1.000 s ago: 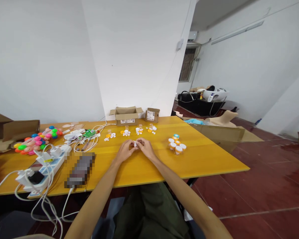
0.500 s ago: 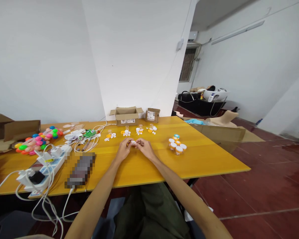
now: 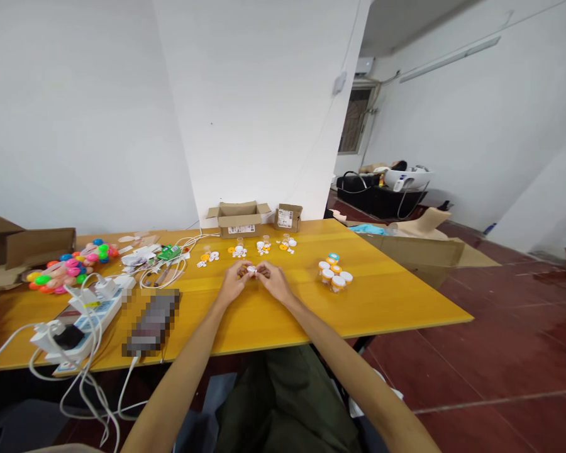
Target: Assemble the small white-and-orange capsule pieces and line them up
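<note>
My left hand (image 3: pixel 234 281) and my right hand (image 3: pixel 272 281) meet above the middle of the yellow table (image 3: pixel 387 302). Between their fingertips they pinch a small white plastic part (image 3: pixel 251 269), whose exact kind is too small to make out. Beyond my hands lie loose groups of small white and orange discs (image 3: pixel 239 251), each with a small clear cup (image 3: pixel 266 240) beside it. To the right of my right hand stands a cluster of clear jars with white, orange and blue lids (image 3: pixel 336 283).
Two cardboard boxes, an open one (image 3: pixel 238 223) and a smaller one (image 3: pixel 289 218), stand at the wall. On the left are colourful balls (image 3: pixel 70 269), a power strip (image 3: pixel 92 321) with white cables and a blurred-out phone (image 3: pixel 153 324). A large carton (image 3: pixel 419 251) stands past the table's right edge.
The small white part has turned slightly between my fingertips and looks flatter now. Both hands stay in about the same place, and the view has shifted a little.
</note>
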Motion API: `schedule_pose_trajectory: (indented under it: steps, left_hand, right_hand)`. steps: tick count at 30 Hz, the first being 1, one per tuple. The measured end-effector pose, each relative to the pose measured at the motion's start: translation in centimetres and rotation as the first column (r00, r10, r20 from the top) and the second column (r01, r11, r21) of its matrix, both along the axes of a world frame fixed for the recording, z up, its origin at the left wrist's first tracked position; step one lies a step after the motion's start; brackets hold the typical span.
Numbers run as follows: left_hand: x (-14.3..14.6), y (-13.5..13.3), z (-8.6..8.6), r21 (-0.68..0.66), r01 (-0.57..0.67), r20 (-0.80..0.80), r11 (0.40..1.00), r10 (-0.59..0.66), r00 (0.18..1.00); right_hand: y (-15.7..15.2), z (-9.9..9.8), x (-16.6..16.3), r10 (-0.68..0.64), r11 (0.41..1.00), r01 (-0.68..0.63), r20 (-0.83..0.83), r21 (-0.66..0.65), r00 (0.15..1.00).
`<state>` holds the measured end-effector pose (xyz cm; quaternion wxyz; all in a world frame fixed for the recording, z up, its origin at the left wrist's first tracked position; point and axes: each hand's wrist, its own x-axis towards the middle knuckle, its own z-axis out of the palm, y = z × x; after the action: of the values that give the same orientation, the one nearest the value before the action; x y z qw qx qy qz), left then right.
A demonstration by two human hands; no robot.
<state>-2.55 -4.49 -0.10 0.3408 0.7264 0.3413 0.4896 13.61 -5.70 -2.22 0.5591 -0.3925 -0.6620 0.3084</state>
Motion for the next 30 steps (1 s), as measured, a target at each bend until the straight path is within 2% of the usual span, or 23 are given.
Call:
schedule_pose_trajectory:
  steps: [19,30]
  left_hand:
    - [0.03,0.20,-0.18,0.039,0.047,0.054,0.998,-0.049,0.997]
    - [0.06,0.17,-0.16,-0.034,0.081,0.051,0.996,-0.079,0.996]
  right_hand:
    - [-0.48,0.49,0.04,-0.028,1.000,0.028,0.119,-0.006,0.993]
    - [-0.38,0.57,0.44,0.017,1.000,-0.019,0.153,0.014,0.988]
